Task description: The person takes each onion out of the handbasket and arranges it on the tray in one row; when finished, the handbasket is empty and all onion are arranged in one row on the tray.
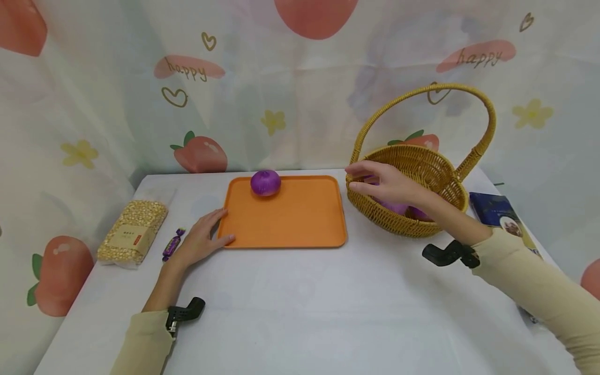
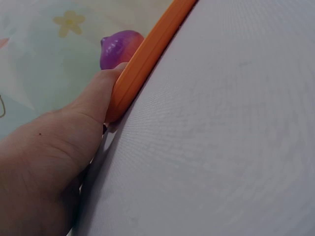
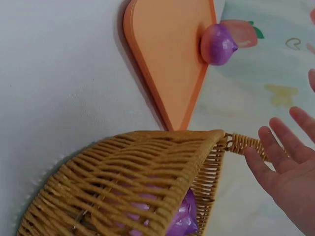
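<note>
My left hand [image 1: 201, 238] pinches the left front corner of an orange tray [image 1: 290, 221], thumb over the rim. A purple onion [image 1: 265, 183], shiny like a toy, sits at the tray's back edge. Over the left side of a wicker basket [image 1: 389, 221] is my right hand [image 1: 386, 182], its fingers spread and nothing held in them. Inside the basket lie more purple onions [image 3: 184, 216], partly hidden by the hand and the wicker wall. The basket's tall handle [image 1: 489, 122] arches up behind the right hand.
A bag of yellow corn kernels [image 1: 133, 229] lies at the table's left, with a purple-wrapped candy [image 1: 173, 245] between it and my left hand. A dark blue package [image 1: 499, 211] is right of the basket. A patterned curtain [image 1: 300, 104] hangs behind the white table [image 1: 300, 312].
</note>
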The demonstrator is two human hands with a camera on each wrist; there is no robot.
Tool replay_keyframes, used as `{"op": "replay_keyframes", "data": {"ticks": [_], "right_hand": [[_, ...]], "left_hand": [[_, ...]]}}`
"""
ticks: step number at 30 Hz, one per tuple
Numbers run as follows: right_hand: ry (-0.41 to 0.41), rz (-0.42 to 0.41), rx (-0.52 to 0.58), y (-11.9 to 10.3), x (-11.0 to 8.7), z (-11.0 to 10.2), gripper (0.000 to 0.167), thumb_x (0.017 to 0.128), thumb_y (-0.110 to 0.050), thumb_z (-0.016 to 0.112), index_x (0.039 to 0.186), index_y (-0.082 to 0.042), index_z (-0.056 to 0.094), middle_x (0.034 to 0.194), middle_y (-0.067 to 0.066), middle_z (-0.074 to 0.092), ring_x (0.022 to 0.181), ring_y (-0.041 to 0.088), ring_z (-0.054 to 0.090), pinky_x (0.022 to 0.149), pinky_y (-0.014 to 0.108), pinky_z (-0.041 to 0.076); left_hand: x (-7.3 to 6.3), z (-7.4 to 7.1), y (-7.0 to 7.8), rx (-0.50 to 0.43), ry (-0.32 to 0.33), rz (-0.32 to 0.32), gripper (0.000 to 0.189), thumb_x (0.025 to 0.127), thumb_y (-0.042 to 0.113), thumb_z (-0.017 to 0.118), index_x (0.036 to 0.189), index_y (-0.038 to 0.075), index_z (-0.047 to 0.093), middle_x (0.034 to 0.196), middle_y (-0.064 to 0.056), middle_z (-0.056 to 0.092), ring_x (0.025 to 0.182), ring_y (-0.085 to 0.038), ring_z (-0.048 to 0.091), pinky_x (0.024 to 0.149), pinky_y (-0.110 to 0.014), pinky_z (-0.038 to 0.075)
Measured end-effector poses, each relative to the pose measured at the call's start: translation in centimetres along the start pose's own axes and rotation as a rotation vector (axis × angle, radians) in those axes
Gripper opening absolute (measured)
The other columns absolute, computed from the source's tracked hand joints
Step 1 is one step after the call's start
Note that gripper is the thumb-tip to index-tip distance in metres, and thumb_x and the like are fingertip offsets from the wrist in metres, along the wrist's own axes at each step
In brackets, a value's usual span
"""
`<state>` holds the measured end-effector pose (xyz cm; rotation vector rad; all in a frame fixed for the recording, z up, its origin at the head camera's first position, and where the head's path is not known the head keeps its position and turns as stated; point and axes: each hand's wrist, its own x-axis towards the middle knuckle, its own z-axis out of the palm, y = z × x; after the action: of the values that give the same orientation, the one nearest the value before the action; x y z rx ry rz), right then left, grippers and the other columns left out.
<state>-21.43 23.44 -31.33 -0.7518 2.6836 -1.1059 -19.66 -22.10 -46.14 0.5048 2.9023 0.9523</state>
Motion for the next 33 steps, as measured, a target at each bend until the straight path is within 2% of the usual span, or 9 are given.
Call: {"op": "replay_keyframes", "data": {"ticks": [8,17,22,33], "right_hand": [[0.007,0.053,-0.051,0.8,-1.1,-1.2,0.044,0.096,-0.022,0.06,0.136,-0.004,0.051,0.135,0.018,0.057,0.125,0.037,0.055,0.103,0.052,0.047],[0.001,0.072,-0.104,1.6,-1.4,-2.0,0.047,0.097,-0.021,0.06,0.138,-0.002,0.048,0.138,0.022,0.053,0.127,0.041,0.052,0.101,0.055,0.047],[-0.001,0.09,-0.123,2.0,-1.5,-2.4,0.05,0.097,-0.026,0.06,0.14,-0.006,0.046,0.141,0.018,0.051,0.128,0.038,0.05,0.102,0.056,0.047],[-0.022,0.125,-0.157,2.5,-1.2,-3.0,0.057,0.096,-0.031,0.06,0.144,-0.007,0.042,0.147,0.02,0.043,0.126,0.042,0.05,0.102,0.06,0.044]], "left_hand": [[0.1,0.0,0.1,0.003,0.002,0.011,0.078,0.087,0.041,0.07,0.149,0.008,0.036,0.156,-0.02,0.033,0.145,-0.04,0.027,0.118,-0.059,0.022],[0.0,0.0,0.0,0.003,0.023,0.028,0.077,0.087,0.038,0.071,0.149,0.006,0.036,0.154,-0.022,0.034,0.144,-0.041,0.028,0.117,-0.06,0.023],[0.0,-0.1,0.0,0.001,0.013,0.016,0.078,0.087,0.039,0.07,0.149,0.007,0.036,0.155,-0.021,0.034,0.144,-0.041,0.028,0.118,-0.059,0.023],[0.0,-0.1,0.1,-0.001,-0.001,0.0,0.078,0.087,0.041,0.07,0.15,0.009,0.035,0.156,-0.02,0.032,0.145,-0.04,0.027,0.118,-0.06,0.022]]}}
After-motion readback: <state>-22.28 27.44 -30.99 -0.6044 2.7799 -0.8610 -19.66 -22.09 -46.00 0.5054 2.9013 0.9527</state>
